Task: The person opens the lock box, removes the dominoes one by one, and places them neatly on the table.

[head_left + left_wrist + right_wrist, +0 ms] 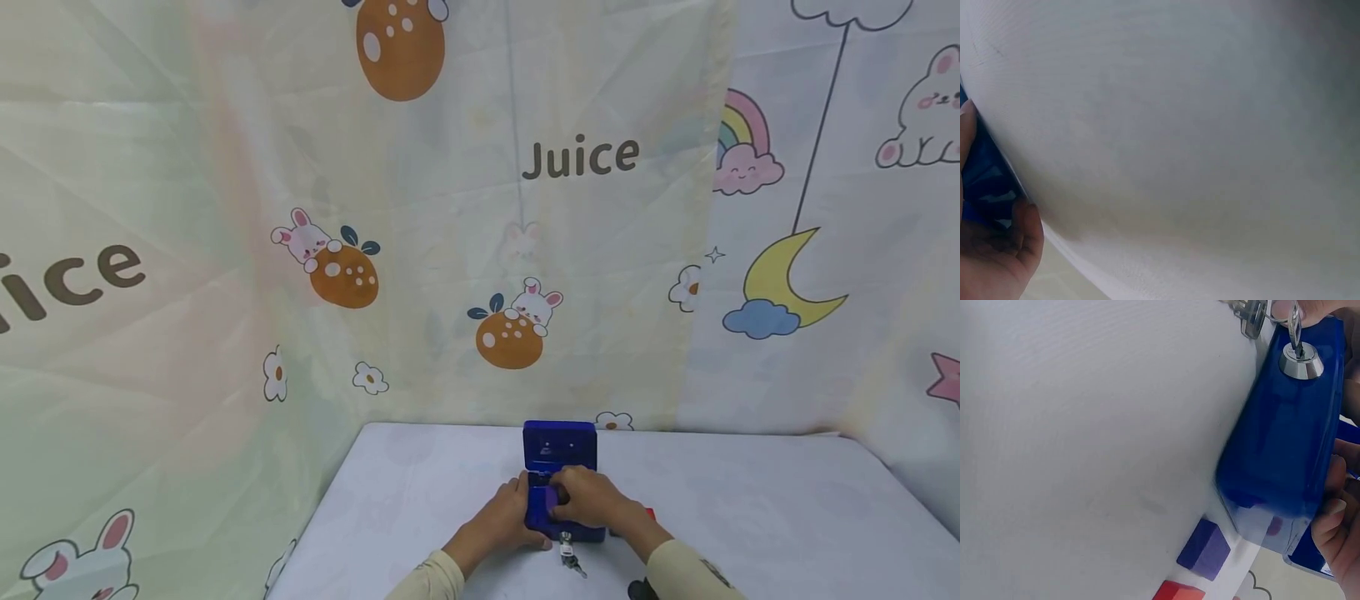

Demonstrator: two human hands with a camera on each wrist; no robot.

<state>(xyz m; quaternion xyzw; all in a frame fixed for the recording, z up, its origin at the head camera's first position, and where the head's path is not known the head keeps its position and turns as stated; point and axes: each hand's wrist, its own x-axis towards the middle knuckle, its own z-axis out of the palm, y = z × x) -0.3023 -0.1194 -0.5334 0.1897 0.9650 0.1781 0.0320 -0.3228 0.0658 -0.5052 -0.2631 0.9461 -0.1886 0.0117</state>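
A blue cash box [536, 508] stands on the white table with its lid [560, 446] raised. My left hand [504, 512] holds the box at its left side, thumb by the front corner and fingers farther back. A bunch of keys [570, 557] hangs from the silver lock [1301, 361] on the box's front. Over the box's inside, my right hand [588, 497] has its fingers bent, with a purple block [552, 498] between thumb and fingertips. In the right wrist view, that hand's fingers [1330, 515] are at the box's rim and hide what they hold.
Another purple block [1205, 550] and a red block [1179, 591] lie on the table [420, 467] to the right of the box. A small black object [640, 590] shows by the right sleeve. Printed cloth [450, 192] hangs behind the table.
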